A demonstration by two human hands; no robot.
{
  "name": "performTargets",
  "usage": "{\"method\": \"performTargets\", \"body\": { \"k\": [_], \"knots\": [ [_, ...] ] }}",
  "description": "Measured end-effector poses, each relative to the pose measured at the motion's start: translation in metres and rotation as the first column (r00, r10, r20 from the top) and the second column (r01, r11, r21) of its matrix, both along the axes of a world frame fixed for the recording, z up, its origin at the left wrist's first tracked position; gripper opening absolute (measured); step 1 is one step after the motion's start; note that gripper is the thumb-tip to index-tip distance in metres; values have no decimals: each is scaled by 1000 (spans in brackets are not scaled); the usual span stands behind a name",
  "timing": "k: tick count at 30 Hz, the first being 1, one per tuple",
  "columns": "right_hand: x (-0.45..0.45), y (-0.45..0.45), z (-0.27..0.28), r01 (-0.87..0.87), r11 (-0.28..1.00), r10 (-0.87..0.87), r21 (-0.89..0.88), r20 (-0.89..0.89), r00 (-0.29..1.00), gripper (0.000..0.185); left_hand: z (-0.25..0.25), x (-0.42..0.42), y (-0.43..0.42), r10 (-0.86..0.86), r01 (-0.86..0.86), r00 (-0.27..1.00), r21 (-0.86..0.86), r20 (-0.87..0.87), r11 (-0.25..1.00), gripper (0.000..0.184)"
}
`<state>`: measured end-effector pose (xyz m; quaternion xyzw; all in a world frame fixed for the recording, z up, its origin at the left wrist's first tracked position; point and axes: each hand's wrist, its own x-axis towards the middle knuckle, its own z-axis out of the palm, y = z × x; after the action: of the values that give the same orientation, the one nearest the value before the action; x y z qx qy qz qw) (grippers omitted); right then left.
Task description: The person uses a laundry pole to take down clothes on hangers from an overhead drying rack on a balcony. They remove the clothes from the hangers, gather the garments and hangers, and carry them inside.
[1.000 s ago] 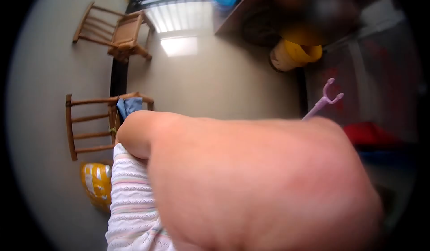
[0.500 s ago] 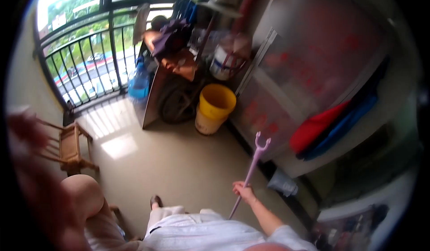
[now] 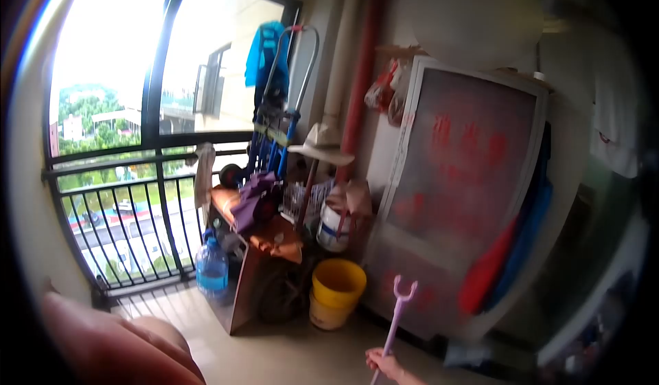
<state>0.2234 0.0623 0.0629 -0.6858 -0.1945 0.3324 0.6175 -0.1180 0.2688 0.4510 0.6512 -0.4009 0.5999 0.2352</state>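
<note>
My right hand [image 3: 382,361] is closed around a lavender clothes pole [image 3: 395,326] near the bottom of the view. The pole stands nearly upright, its two-pronged fork at the top. Its lower end is out of view. At the lower left, close to the camera, my left hand [image 3: 103,337] shows as a large blurred patch of skin. Its fingers cannot be made out, nor anything in them. A rounded, skin-coloured shape lies just behind it.
A yellow bucket [image 3: 339,280] stands stacked in a paler one by a leaning board [image 3: 241,285]. A blue water bottle [image 3: 211,268] sits near the railing [image 3: 130,227]. Behind are a blue hand truck [image 3: 271,144], a straw hat [image 3: 322,144] and a framed door [image 3: 460,151] with red writing.
The view has tilted up, showing more window, door and hand truck; the wooden chair has left view. My right hand still grips the pole. My left hand appears lower at the left.
</note>
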Motion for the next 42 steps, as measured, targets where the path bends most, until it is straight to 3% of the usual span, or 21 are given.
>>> {"method": "performTargets", "body": {
  "k": [8, 11, 12, 13, 14, 15, 16, 17, 18, 20, 21, 23, 25, 26, 27, 29, 34, 37, 38, 42],
  "knots": [
    [-20, 60, 153, 49, 975, -136, 219, 404, 905, 15, -9, 0, 32, 91, -60, 978, -162, 189, 985, 21],
    [-13, 71, 205, -44, 943, -133, 331, 492, 860, 20, -21, 13, 28, 237, -118, 941, -422, 240, 899, 22],
    [-17, 76, 226, -71, 944, -131, 323, 563, 816, 24, -24, 25, 26, 300, -189, 942, -499, 151, 846, 22],
    [-24, 82, 245, -85, 940, -125, 330, 566, 815, 25, -33, 49, 18, 368, -331, 930, -463, -13, 822, 22],
    [-30, 90, 263, -100, 934, -121, 342, 569, 813, 26, -30, 84, 20, 508, -507, 860, -189, -46, 841, 39],
    [-33, 98, 277, -118, 928, -116, 353, 576, 809, 27, -40, 115, 5, 189, -366, 859, -314, -475, 876, 50],
    [-34, 104, 285, -205, 907, -70, 368, 612, 787, 34, -52, 153, 1, 133, -336, 841, -314, -524, 888, 58],
    [-27, 111, 288, -354, 874, -22, 333, 755, 655, 38, -60, 180, -4, 82, -300, 813, -293, -577, 908, 57],
    [-27, 118, 291, -359, 873, 1, 330, 735, 678, 39, -64, 202, -7, 167, -363, 819, -269, -549, 892, 49],
    [-23, 114, 298, -269, 950, 106, 157, 647, 755, 38, -56, 223, -6, 26, -303, 795, -359, -606, 883, 29],
    [-29, 102, 303, -294, 947, 130, 132, 679, 722, 39, -51, 229, -3, -49, -259, 786, -401, -616, 879, 23],
    [-41, 74, 307, -337, 939, 177, 74, 736, 653, 40, -42, 247, 2, -94, -156, 873, -457, -478, 876, 15],
    [-3, 58, 202, -534, 827, 391, 175, 502, 771, 36, -11, 247, 7, -307, -15, 860, -621, -408, 784, 16],
    [5, 42, 150, -512, 858, 411, 41, 542, 733, 29, 8, 245, 11, -335, -16, 836, -631, -434, 776, 18],
    [11, 23, 91, -446, 893, 435, -62, 380, 817, 21, 27, 244, 14, -364, -18, 810, -640, -460, 768, 20],
    [2, -12, 20, -277, 960, 271, 28, 127, 954, 17, 58, 255, 15, -486, 115, 792, -691, -370, 713, 21],
    [-5, -56, -10, -27, 989, 19, -142, -53, 998, 16, 117, 300, 8, -552, 191, 742, -668, -382, 719, 18],
    [0, -66, -11, 32, 982, -47, -186, -78, 996, 15, 135, 332, -6, -519, 184, 725, -598, -454, 780, 16],
    [2, -68, -11, 44, 979, -61, -197, -80, 995, 15, 139, 341, -11, -566, 241, 716, -616, -409, 750, 16],
    [12, -65, -8, 84, 971, -103, -226, -73, 992, 15, 152, 378, -9, -505, 223, 707, -522, -495, 823, 25]
  ]
}}
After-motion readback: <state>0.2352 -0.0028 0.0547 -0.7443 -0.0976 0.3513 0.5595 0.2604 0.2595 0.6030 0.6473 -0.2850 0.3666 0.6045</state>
